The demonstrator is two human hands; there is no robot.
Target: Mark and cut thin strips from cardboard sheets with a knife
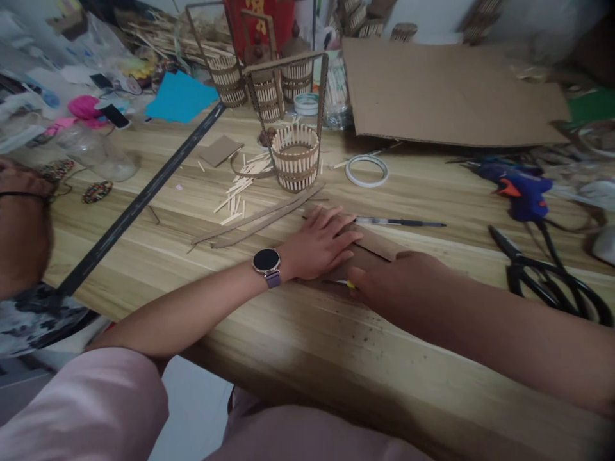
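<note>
My left hand (pixel 327 242), with a watch (pixel 266 260) on its wrist, lies spread on a piece of brown cardboard (pixel 377 243). Just right of it, my right hand (pixel 379 278) is closed around a small yellow tool (pixel 351 284), mostly hidden by the fingers, at the cardboard's near side. A pen (pixel 403 222) lies beyond the cardboard. Two narrow cardboard strips (pixel 259 221) rest to the left of my left hand. Behind them stands a small basket of sticks (pixel 296 160) with a tall cardboard handle.
Black scissors (pixel 533 275) and a blue glue gun (pixel 526 192) lie at the right. A tape roll (pixel 367 171) and large cardboard sheet (pixel 451 93) are farther back. Loose sticks (pixel 247 179) lie near the basket. Another person's arm (pixel 24 237) is at the left edge.
</note>
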